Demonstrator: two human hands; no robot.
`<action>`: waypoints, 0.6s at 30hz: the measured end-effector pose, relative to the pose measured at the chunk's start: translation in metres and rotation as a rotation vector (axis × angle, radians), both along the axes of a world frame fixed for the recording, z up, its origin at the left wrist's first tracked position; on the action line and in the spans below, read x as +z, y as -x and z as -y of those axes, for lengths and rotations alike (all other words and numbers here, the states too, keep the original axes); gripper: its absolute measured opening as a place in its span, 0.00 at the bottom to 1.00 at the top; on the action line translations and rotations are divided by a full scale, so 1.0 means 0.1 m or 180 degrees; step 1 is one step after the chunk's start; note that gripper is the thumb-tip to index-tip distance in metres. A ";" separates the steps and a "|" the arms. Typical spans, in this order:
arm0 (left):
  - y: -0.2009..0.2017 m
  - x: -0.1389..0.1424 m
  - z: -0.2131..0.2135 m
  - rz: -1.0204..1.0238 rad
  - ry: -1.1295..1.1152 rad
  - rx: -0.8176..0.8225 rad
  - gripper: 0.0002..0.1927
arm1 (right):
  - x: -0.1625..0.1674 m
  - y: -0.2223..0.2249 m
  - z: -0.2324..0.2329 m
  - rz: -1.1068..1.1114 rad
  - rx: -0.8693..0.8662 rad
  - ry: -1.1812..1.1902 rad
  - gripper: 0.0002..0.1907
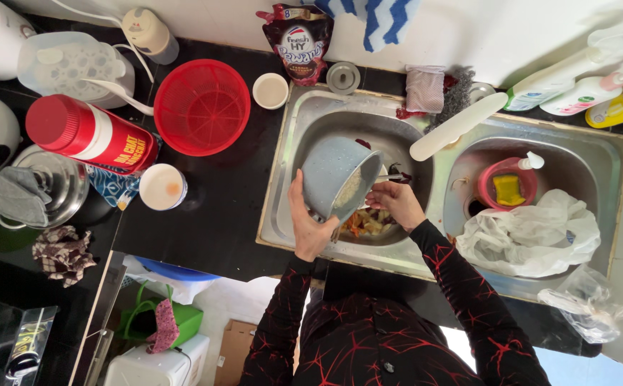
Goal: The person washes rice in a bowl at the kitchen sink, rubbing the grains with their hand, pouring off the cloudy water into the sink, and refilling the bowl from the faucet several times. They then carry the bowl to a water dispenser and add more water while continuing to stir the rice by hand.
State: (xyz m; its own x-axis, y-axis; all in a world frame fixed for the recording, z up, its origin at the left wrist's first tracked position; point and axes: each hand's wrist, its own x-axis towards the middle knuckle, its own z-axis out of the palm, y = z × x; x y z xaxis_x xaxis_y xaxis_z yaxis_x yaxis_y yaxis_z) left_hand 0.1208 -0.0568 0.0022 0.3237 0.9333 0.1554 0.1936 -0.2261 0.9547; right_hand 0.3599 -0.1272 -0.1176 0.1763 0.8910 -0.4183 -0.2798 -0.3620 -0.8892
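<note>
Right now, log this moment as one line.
left hand: holds tilted grey pot | right hand: at pot mouth, over left sink basin | food scraps below

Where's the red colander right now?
In the head view the red colander sits on the black counter, left of the sink, between the red flask and a small white cup.

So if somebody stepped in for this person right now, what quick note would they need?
Left hand: grips the grey pot, tilted over the left sink basin.
Right hand: at the pot's mouth, holding what looks like a spoon handle.
White food, perhaps rice, clings inside the pot; food scraps lie in the basin below.
Done: some scraps are already in the sink.
Left: the pot is not yet scraped clean.
</note>
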 end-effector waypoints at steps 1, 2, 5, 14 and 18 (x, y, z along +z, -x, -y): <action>0.00 0.00 0.00 -0.0009 -0.0036 0.0001 0.57 | -0.01 0.00 0.00 -0.0006 0.0001 -0.0013 0.17; 0.00 0.01 0.00 -0.0014 0.0018 0.0013 0.57 | -0.01 0.00 0.00 -0.0012 0.0003 -0.0026 0.17; 0.00 0.02 0.00 -0.0019 0.0098 0.0030 0.57 | -0.03 -0.01 0.00 -0.0023 0.0023 -0.0055 0.17; -0.02 0.05 0.00 -0.0039 0.0088 0.0038 0.58 | -0.03 -0.01 0.00 -0.0005 0.0021 -0.0062 0.16; -0.02 0.04 0.01 -0.0053 0.0124 0.0052 0.57 | -0.04 -0.02 0.00 -0.0048 0.0000 -0.0057 0.16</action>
